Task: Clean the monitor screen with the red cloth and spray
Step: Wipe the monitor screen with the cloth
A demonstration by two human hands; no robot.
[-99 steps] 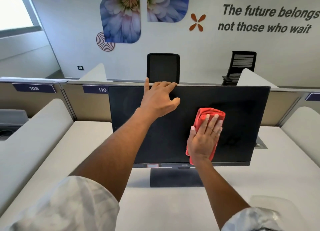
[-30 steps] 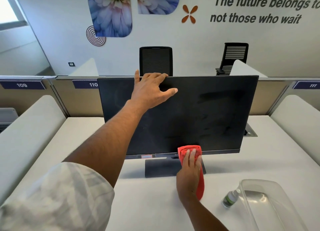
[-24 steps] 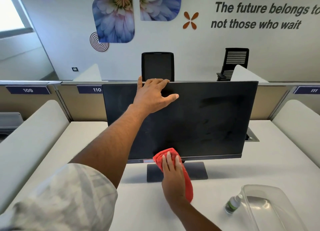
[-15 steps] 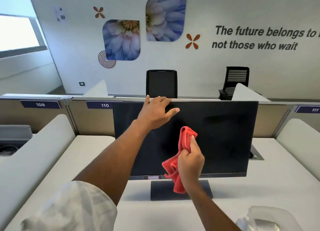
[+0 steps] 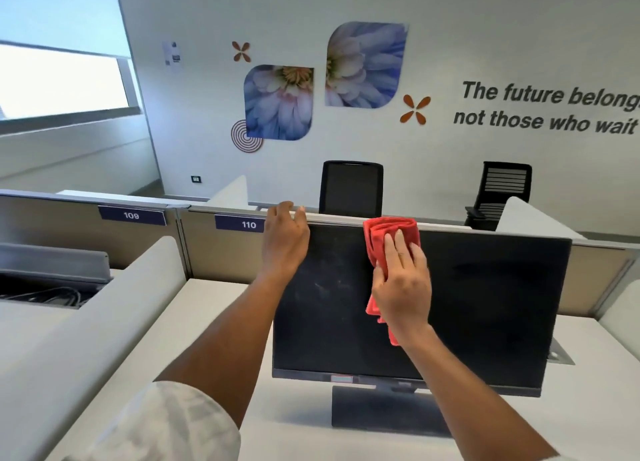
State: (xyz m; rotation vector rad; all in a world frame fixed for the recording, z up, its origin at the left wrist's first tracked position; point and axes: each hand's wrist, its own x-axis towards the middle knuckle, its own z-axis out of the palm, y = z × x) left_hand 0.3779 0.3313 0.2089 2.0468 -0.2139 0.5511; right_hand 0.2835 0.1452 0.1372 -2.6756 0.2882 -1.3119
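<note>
A black monitor [image 5: 485, 305] stands on a white desk [image 5: 225, 305], its dark screen streaked with smudges. My left hand [image 5: 284, 242] grips the monitor's top left corner, fingers hooked over the edge. My right hand [image 5: 401, 284] presses a bunched red cloth [image 5: 384, 239] flat against the upper middle of the screen, just under the top edge. Part of the cloth hangs below my palm. The spray bottle is out of view.
The monitor's dark base [image 5: 388, 412] sits near the desk's front. Beige partitions labelled 109 [image 5: 131, 215] and 110 [image 5: 248, 224] run behind. White padded dividers [image 5: 114, 315] flank the desk. Two black chairs [image 5: 351, 187] stand beyond. A cable grommet [image 5: 559, 356] lies at right.
My right hand has carried the cloth from the screen's bottom edge up to its top edge. My left hand has slid left to the monitor's corner. The camera has tilted up, hiding the bottle and tray.
</note>
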